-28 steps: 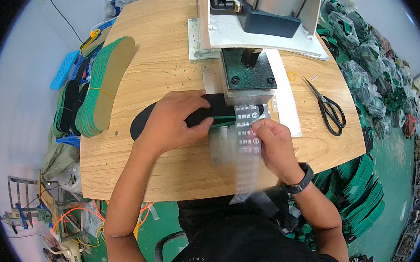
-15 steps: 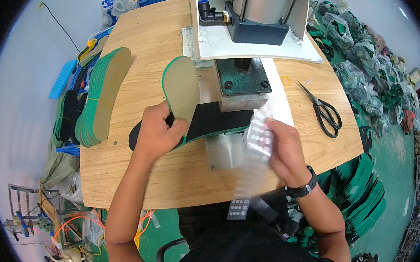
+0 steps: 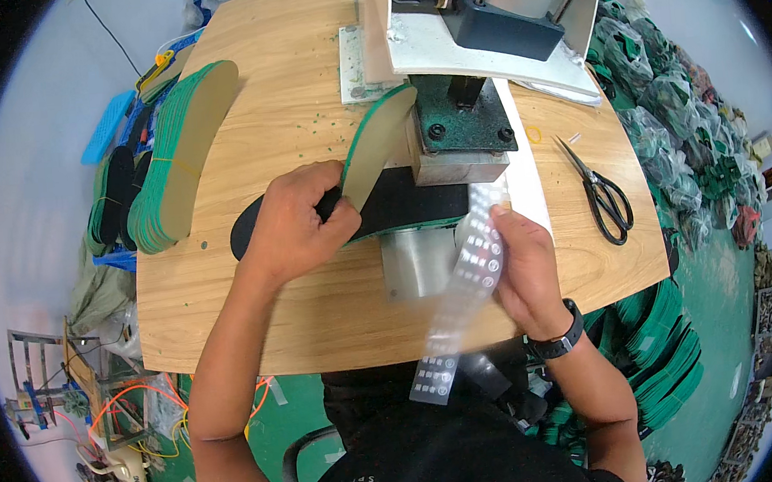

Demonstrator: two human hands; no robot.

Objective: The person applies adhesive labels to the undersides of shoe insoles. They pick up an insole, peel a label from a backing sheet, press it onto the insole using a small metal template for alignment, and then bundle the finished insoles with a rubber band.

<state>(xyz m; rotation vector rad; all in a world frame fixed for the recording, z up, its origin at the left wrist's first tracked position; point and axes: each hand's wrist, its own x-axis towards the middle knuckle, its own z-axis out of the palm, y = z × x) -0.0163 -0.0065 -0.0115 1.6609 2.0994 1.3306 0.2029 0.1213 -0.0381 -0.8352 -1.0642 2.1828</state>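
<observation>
My left hand [image 3: 299, 218] is closed round a tan insole with a green edge [image 3: 369, 153], which stands tilted up to the right. Its top end is beside the press block [image 3: 460, 166]. Below the same hand a black insole [image 3: 397, 200] lies across a metal plate [image 3: 419, 265], its right end close under the block. In my right hand [image 3: 529, 262], pinched between thumb and fingers, is a clear film strip with small white prints [image 3: 481, 250]. The strip's upper end meets the black insole's right end; its lower part hangs past the table edge, blurred.
The press body [image 3: 505, 18] rises at the back. Black-handled scissors [image 3: 607, 199] lie on the right of the table [image 3: 276, 78]. A banded stack of insoles [image 3: 174, 157] leans at the left. Bagged green pieces [image 3: 672, 113] heap up on the right.
The tan insole has tilted and shifted right toward the press block. The film strip has swung slightly in my right hand. The whole view has shifted a little.
</observation>
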